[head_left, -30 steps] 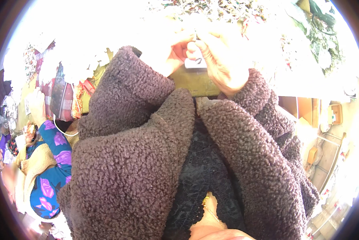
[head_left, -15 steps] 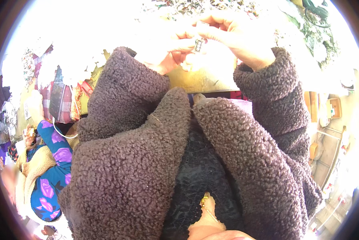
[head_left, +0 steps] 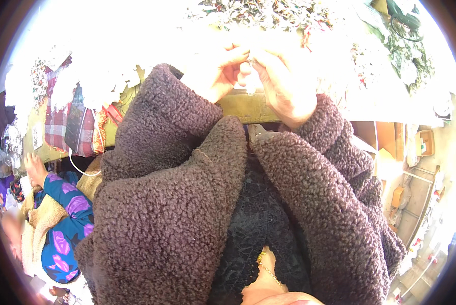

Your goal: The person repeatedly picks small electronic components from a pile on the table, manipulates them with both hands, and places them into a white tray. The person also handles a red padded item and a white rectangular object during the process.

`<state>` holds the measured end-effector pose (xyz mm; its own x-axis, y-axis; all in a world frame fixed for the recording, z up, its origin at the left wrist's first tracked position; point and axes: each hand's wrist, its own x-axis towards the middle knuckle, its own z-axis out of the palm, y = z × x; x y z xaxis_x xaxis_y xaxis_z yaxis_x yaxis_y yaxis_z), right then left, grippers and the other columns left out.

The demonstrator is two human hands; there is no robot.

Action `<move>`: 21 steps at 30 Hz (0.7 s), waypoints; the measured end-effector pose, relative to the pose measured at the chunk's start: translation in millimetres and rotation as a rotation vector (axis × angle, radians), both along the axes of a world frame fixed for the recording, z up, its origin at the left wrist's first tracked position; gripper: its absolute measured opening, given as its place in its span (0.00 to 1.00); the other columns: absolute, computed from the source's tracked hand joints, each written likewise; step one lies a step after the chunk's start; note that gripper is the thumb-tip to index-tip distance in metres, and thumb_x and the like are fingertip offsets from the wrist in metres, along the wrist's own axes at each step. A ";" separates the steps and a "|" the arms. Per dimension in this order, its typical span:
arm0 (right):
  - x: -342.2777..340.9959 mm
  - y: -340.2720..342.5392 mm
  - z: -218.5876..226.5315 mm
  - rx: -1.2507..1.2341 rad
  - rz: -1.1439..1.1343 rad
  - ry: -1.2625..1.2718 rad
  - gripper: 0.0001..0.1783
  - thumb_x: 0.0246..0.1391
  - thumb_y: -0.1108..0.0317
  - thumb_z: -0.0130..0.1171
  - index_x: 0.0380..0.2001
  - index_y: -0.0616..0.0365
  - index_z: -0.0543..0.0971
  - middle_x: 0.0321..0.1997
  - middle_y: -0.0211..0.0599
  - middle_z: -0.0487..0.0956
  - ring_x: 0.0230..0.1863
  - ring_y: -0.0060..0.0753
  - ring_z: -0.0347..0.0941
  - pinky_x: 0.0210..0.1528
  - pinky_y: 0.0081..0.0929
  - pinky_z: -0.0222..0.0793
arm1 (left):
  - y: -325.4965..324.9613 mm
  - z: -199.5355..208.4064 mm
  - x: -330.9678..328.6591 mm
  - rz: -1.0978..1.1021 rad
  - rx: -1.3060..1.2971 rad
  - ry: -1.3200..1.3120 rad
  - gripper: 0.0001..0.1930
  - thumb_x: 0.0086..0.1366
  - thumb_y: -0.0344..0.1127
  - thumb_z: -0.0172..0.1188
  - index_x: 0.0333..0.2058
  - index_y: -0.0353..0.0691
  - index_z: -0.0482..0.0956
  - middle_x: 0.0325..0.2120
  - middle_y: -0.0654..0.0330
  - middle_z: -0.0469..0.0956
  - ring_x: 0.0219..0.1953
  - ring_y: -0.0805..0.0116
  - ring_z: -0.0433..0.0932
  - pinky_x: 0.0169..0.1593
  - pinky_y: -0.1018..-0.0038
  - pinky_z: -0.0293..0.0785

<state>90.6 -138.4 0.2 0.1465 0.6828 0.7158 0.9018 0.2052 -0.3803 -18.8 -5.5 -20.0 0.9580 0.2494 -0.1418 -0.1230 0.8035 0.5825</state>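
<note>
Hands meet above the bench edge (head_left: 248, 108): your left hand (head_left: 215, 76) and right hand (head_left: 284, 84) both pinch 1 small pale piece (head_left: 250, 63). Next likely needs fine fingertip turning; glare hides detail.

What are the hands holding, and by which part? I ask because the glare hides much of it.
A small pale item sits pinched between the fingers of the left hand and the right hand. What it is, and which part is gripped, cannot be told.

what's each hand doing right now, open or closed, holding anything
Left hand: fingers curled, pinching at a small pale item between both hands; the glare hides what it is.
Right hand: closed, fingertips pinching the same small item.
</note>
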 end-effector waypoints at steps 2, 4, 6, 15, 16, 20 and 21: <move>3.0 -1.5 -2.7 -0.051 -0.028 0.038 0.16 0.43 0.80 0.62 0.40 0.64 0.76 0.37 0.44 0.78 0.38 0.41 0.75 0.39 0.29 0.71 | -1.2 3.9 1.8 0.025 0.031 0.009 0.10 0.61 0.30 0.57 0.39 0.33 0.73 0.27 0.58 0.76 0.26 0.71 0.76 0.26 0.78 0.74; 7.3 -3.0 -2.2 -0.057 -0.017 0.056 0.16 0.44 0.80 0.61 0.39 0.64 0.76 0.36 0.44 0.78 0.37 0.42 0.75 0.40 0.29 0.72 | -2.7 8.4 2.6 0.082 0.210 0.062 0.12 0.61 0.29 0.56 0.42 0.31 0.72 0.28 0.56 0.76 0.26 0.69 0.77 0.25 0.77 0.75; 11.5 -3.4 -0.2 -0.053 0.009 0.018 0.15 0.44 0.81 0.60 0.40 0.64 0.76 0.36 0.44 0.78 0.37 0.41 0.75 0.40 0.29 0.72 | -5.3 12.0 0.8 0.115 0.479 0.090 0.13 0.61 0.29 0.56 0.44 0.29 0.71 0.28 0.54 0.77 0.25 0.68 0.78 0.25 0.76 0.75; -9.2 14.4 -11.7 -0.485 0.006 1.035 0.09 0.54 0.70 0.53 0.35 0.65 0.76 0.30 0.42 0.77 0.28 0.34 0.74 0.30 0.26 0.71 | 1.6 0.2 -0.7 0.060 0.860 0.100 0.14 0.63 0.32 0.54 0.43 0.28 0.70 0.25 0.51 0.77 0.19 0.67 0.75 0.22 0.74 0.72; -14.8 22.9 -14.0 -0.466 0.037 1.048 0.09 0.54 0.71 0.54 0.36 0.65 0.76 0.30 0.42 0.77 0.29 0.34 0.74 0.31 0.27 0.72 | 1.3 -2.4 0.0 0.064 0.713 0.078 0.15 0.63 0.33 0.54 0.44 0.29 0.69 0.25 0.51 0.77 0.19 0.66 0.75 0.22 0.74 0.72; -21.8 41.7 -15.8 -0.374 0.086 0.955 0.10 0.52 0.72 0.56 0.37 0.65 0.76 0.33 0.43 0.78 0.32 0.36 0.75 0.34 0.28 0.72 | -6.2 -4.0 -2.3 0.115 0.356 0.213 0.15 0.61 0.32 0.56 0.45 0.32 0.69 0.29 0.51 0.76 0.20 0.65 0.75 0.19 0.74 0.71; -20.2 39.4 -15.4 -0.349 0.087 0.916 0.10 0.51 0.73 0.56 0.38 0.64 0.76 0.34 0.43 0.78 0.32 0.36 0.75 0.34 0.28 0.72 | -7.6 -2.3 -2.6 0.136 0.303 0.208 0.15 0.61 0.31 0.56 0.45 0.32 0.69 0.29 0.52 0.76 0.20 0.66 0.75 0.18 0.75 0.71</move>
<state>70.5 -99.0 -15.2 0.4830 0.8691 0.1070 0.2155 0.0005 -0.9765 -21.4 -13.1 -22.3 0.8717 0.4328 -0.2299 -0.0712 0.5760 0.8144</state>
